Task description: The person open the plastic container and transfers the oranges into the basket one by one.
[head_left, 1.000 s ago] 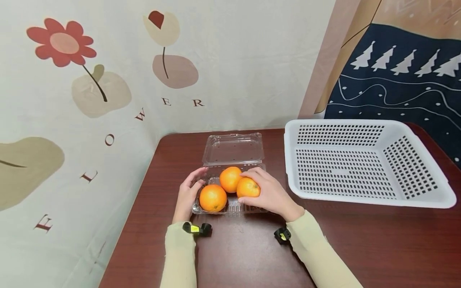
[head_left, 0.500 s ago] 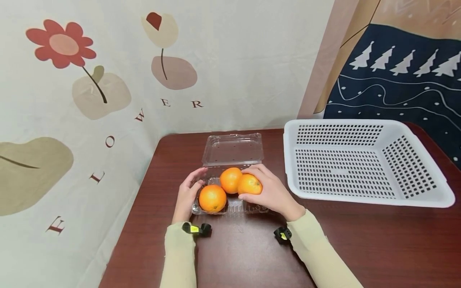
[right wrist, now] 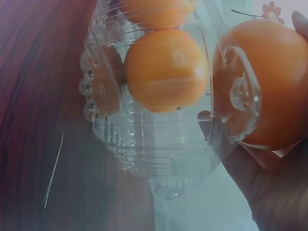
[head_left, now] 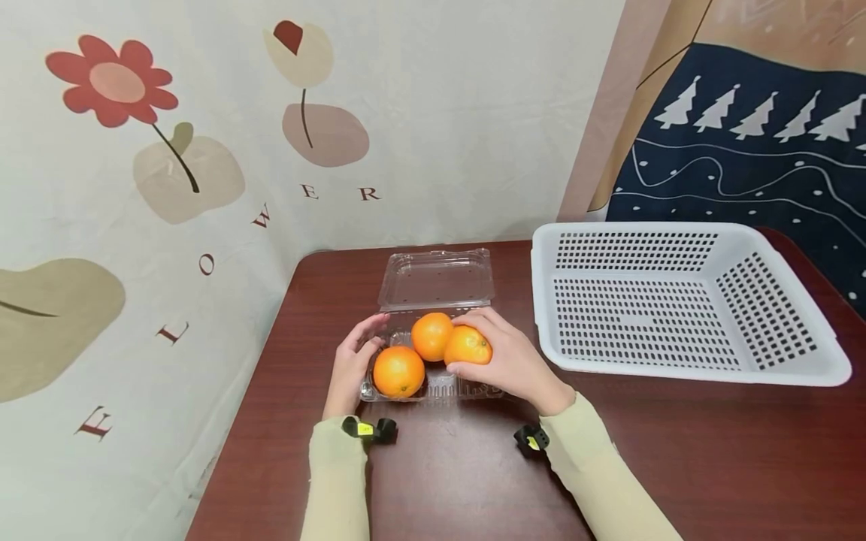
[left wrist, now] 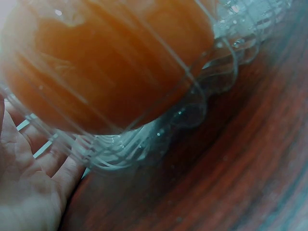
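Note:
A clear plastic clamshell box [head_left: 443,391] lies on the table with its lid [head_left: 440,278] folded back. Inside it are a front-left orange [head_left: 399,372] and a back orange [head_left: 432,336]. My right hand [head_left: 510,364] grips another orange [head_left: 468,346] between thumb and fingers, over the box's right half; in the right wrist view this held orange [right wrist: 274,82] shows past the box's rim. My left hand [head_left: 352,368] is at the box's left side. Its fingers [left wrist: 36,144] lie fairly straight along the ribbed wall in the left wrist view.
A white perforated plastic basket [head_left: 639,376] stands at the right of the brown table [head_left: 440,473]. Behind the table hangs a flower-printed cloth [head_left: 460,128]. Each wrist wears a black strap [head_left: 368,429] with a camera.
The orange in my right hand has risen slightly and shifted a little right, its stem end tilting upward. My left hand and the other oranges keep their places.

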`<state>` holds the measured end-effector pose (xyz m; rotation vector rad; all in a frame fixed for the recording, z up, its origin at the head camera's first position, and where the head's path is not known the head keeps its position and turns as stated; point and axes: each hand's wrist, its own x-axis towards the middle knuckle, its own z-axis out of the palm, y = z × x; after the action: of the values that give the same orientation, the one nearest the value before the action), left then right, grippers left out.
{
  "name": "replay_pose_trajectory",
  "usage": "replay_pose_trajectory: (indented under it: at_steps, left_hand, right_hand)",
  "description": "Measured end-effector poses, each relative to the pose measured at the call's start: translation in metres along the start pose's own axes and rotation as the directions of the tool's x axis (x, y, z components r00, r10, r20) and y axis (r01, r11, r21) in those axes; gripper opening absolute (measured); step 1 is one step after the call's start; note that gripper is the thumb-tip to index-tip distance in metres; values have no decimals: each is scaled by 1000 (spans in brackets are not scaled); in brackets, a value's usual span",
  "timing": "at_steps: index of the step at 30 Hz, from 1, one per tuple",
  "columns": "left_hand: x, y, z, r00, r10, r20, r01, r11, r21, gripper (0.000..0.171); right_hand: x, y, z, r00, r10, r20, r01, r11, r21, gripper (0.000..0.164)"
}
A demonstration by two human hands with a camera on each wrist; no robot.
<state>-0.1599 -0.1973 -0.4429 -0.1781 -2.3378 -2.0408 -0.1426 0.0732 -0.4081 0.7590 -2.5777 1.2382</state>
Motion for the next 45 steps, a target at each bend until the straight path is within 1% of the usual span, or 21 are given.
replay_pose_trajectory:
  at_steps: [6,12,18,25,31,35,41,45]
  left_hand:
    - [0,-1,0,1000,3,1,-3,1000,-1,36]
    - [1,0,0,1000,5,-1,-5,1000,1,36]
    - [0,1,0,1000,-8,-2,8,1000,6,36]
    - [0,1,-1,1000,-17,-4,17,1000,15,37]
    - [0,2,-1,1000,-16,-2,16,1000,16,36]
    - [0,2,0,1000,-14,-3,14,1000,15,36]
    - [1,2,0,1000,-3,2,3,1000,7,36]
    - [0,3,-2,1000,-12,-1,12,1000,1,36]
  right_hand:
    - [-2,-4,-3,999,24,29,-24,1000,-3,60]
    - [-2,-9,-7,1000,-1,20,1,1000,0,60]
    - [-3,-14,-12,999,-10,36,10,1000,1,58]
    - [-3,-16,-20,999,-25,23,25,1000,-6,55]
    - [-3,-18,-27,998,-48,42,48,999,7,55]
    - [-4,-18,-30,997,-51,55,52,999,-4,54]
    - [-6,-21,-42,997,-34,62,36,999,-27,54]
    - [-7,-24,-53,998,-22,65,24,999,-37,55]
